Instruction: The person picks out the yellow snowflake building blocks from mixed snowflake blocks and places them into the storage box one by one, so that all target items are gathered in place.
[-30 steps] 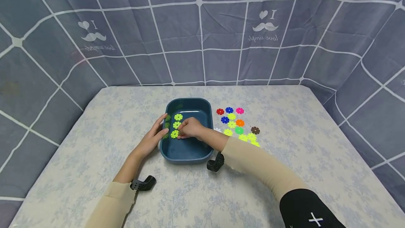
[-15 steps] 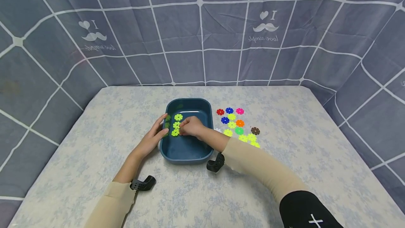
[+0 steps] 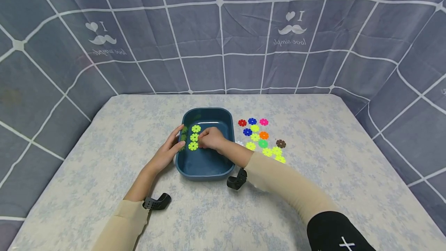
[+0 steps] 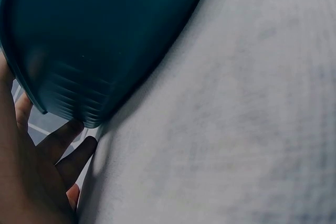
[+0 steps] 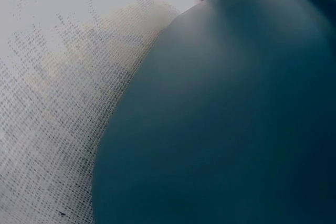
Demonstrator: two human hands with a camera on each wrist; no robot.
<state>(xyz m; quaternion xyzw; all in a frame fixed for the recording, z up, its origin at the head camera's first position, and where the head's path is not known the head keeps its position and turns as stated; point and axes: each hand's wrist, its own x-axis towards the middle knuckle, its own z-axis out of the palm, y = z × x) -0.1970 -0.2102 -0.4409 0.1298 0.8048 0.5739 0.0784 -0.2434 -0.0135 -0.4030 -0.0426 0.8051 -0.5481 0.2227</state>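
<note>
A dark blue bin (image 3: 209,176) stands on the table. My left hand (image 3: 165,153) rests on its left side, thumb and index finger at the rim, the other fingers against the outer wall. In the left wrist view those fingers (image 4: 60,139) lie spread and fairly straight at the bin's wall (image 4: 79,93). Inside, three yellow-green flower-shaped plastic discs (image 3: 194,137) lie in a column on the left. My right hand (image 3: 211,139) is over the bin floor, fingers curled, fingertips right at the discs' right edge. Nothing shows between these fingers. The right wrist view shows mainly the bin's wall (image 5: 210,119).
Right of the bin lie more discs: a red one (image 3: 242,122), an orange one (image 3: 264,135), a green one (image 3: 263,143), a brown one (image 3: 280,143), some blue and several yellow-green. My right forearm (image 3: 240,155) crosses the bin's right rim. A grey curtain (image 3: 223,42) surrounds the table.
The lowest disc in the column has shifted slightly up, toward the middle one. My right fingertips have moved a little up and right. My left hand and the bin stay put.
</note>
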